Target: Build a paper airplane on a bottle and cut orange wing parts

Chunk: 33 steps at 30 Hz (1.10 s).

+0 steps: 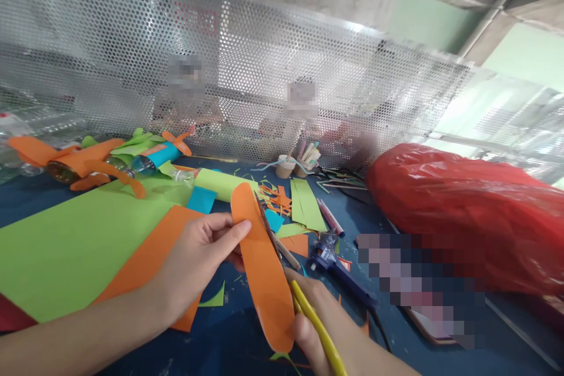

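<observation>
beyond the dark blue tabletop (229, 338) i get a perforated metal screen (259, 59), with two people (189, 108) seen blurred through its holes. between my hands is the orange paper strip (263, 282), long and round-ended, raised over the tabletop and tilted, its upper end leaning left. my left hand (200, 255) has its fingers clamped on the strip's left edge, toward the upper end, thumb on the face turned to me. my right hand (328, 305) has its fingers closed around the yellow-handled scissors (325, 338), by the strip's lower right edge; the dark blades run along that edge, and i cannot tell whether they are apart or together. on my left lies a large green sheet (88, 241), touching an orange sheet (147, 255) partly hidden by my left hand. farther back i see an orange-wrapped bottle (90, 158), a blue-wrapped bottle (162, 155) and a green-wrapped bottle (224, 184). past the strip are green paper pieces (306, 205) and two cups (285, 169). right of the scissors lies a blue glue gun (348, 283); farther right, a big red plastic bag (462, 217).
</observation>
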Each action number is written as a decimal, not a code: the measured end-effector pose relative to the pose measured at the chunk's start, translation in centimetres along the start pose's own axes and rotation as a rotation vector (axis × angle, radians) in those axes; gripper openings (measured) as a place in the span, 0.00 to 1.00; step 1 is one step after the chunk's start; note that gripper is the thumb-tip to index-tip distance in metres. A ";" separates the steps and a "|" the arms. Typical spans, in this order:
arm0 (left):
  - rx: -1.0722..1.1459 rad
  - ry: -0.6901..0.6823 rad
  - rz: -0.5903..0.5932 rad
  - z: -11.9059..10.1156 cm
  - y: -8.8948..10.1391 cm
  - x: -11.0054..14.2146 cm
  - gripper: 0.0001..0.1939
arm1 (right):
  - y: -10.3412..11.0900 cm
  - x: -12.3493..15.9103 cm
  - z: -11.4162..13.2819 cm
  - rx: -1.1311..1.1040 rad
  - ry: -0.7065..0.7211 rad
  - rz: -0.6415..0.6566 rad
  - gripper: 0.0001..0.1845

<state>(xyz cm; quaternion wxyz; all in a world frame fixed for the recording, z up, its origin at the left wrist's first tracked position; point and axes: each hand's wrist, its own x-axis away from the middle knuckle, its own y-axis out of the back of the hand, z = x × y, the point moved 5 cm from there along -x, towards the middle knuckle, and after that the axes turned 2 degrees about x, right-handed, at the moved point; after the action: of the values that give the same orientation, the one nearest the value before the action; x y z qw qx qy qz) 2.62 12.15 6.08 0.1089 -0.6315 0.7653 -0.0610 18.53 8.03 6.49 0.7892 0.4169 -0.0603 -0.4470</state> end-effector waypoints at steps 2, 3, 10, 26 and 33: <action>0.004 -0.003 0.000 -0.1 -0.1 0.0 0.10 | -0.1 -0.1 0.2 -0.069 0.009 0.033 0.35; 0.006 -0.004 0.004 -0.1 -0.1 0.0 0.10 | -0.1 -0.1 0.2 -0.101 0.008 0.046 0.35; 0.030 0.000 0.026 -0.1 -0.1 -0.2 0.10 | -0.5 0.3 -0.8 -0.076 -0.053 -0.023 0.38; 0.075 0.065 0.016 0.3 -0.2 -0.1 0.10 | -0.9 0.4 -1.4 -0.122 -0.141 -0.051 0.39; 0.127 0.074 0.027 0.5 -0.2 0.0 0.09 | -1.0 0.5 -1.6 -0.120 -0.164 -0.035 0.38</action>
<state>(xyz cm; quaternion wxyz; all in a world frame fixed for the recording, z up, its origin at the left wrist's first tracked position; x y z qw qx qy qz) 2.95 12.17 5.68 0.1214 -0.6104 0.7717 -0.1313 18.96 8.35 4.63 0.7973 0.3317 -0.0906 -0.4961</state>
